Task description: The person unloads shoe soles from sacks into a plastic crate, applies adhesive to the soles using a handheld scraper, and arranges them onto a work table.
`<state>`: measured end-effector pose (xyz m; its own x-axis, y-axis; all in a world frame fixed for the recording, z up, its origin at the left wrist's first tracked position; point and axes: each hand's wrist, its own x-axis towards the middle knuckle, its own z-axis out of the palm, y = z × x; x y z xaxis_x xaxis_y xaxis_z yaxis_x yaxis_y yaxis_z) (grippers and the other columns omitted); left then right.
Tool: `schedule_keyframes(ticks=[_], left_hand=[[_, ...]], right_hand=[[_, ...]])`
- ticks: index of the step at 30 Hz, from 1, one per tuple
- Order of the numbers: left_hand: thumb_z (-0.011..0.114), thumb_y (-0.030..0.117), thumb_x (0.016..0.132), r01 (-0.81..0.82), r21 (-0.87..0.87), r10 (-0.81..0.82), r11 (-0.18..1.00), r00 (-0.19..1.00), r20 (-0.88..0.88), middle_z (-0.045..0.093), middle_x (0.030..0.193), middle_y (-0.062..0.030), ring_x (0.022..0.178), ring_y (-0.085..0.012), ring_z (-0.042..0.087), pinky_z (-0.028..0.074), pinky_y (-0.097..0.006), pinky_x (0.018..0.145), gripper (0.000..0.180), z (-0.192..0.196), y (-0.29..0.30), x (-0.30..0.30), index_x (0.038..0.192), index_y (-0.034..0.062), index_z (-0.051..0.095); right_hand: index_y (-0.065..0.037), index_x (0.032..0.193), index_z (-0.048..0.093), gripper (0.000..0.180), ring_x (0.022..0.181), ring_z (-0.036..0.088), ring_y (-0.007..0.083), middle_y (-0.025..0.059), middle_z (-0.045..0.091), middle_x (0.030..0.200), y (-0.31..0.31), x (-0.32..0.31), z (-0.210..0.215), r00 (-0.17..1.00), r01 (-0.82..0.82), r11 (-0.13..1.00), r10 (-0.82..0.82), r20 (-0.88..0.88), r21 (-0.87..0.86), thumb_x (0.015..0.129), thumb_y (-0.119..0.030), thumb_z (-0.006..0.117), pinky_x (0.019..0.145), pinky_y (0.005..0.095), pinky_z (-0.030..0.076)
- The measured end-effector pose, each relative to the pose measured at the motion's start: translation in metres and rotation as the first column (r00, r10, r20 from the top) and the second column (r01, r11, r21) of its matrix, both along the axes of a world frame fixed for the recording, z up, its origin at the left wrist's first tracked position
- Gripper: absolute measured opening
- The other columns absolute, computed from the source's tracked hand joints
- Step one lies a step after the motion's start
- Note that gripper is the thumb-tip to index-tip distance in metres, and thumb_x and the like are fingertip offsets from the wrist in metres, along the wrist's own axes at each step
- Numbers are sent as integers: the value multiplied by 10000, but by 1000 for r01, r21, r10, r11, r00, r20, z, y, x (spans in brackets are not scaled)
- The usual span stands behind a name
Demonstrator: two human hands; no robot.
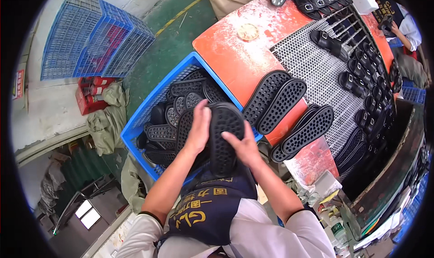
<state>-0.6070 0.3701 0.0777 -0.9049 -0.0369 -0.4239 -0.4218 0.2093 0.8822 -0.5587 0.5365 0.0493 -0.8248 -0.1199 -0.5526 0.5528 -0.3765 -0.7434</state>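
A black shoe sole [222, 120] with rows of round dimples is held upright in front of me, over the near right side of the blue crate. My right hand [245, 146] is closed on its right edge, thumb across the dimpled face and fingers partly behind. On the other side, my left hand [199, 129] lies along the left edge with its fingers stretched out and slightly blurred. Many more black soles [162, 132] fill the blue plastic crate [135, 118] below. Two small groups of soles [282, 99] rest on the orange table's edge, to the right of my hands.
The orange worktable [235, 54] has a perforated metal conveyor [300, 54] carrying black buckled sandals [355, 84]. Blue crates [97, 41] stand stacked at far left, near red fire extinguishers [94, 93]. Another person [404, 29] handles a sandal at far right. Bottles [337, 228] stand lower right.
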Motion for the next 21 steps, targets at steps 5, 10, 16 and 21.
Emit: schedule_keyframes(ticks=[5, 10, 16, 21], left_hand=[[520, 360, 1109, 223, 17, -221, 975, 973, -59, 588, 1324, -210, 1228, -308, 602, 469, -393, 1060, 498, -31, 65, 8, 1411, -36, 525], [742, 217, 942, 261, -342, -371, 903, 873, -315, 620, 1206, -239, 1116, -399, 607, 491, -459, 1012, 518, -70, 131, -4, 1360, -24, 552], [785, 173, 852, 268, -601, -413, 753, 904, -114, 636, 1083, -222, 1072, -392, 602, 507, -485, 922, 479, -79, 172, -23, 1232, -29, 574], [667, 121, 916, 145, -448, -277, 882, 929, -245, 569, 1134, -240, 1099, -415, 528, 442, -506, 1005, 359, -90, 167, -17, 1222, -49, 588]], right_hand=[[-11, 1402, 512, 528, 1155, 674, 235, 118, 656, 1314, 92, 14, 22, 939, 328, 930, -340, 50, 168, 954, -153, 755, 1007, 391, 567], [16, 1455, 483, 537, 1165, 669, 238, 141, 649, 1327, 183, 17, 39, 799, 588, 754, -597, -65, 293, 1013, -190, 706, 996, 372, 571], [46, 1538, 391, 710, 1277, 596, 245, 165, 571, 1457, 210, 22, -17, 815, 481, 668, -580, -9, 568, 1014, -294, 727, 1105, 365, 466], [30, 1555, 387, 788, 1314, 579, 258, 174, 535, 1506, 226, 45, -37, 804, 517, 708, -595, 12, 481, 1014, -452, 697, 1112, 388, 474]])
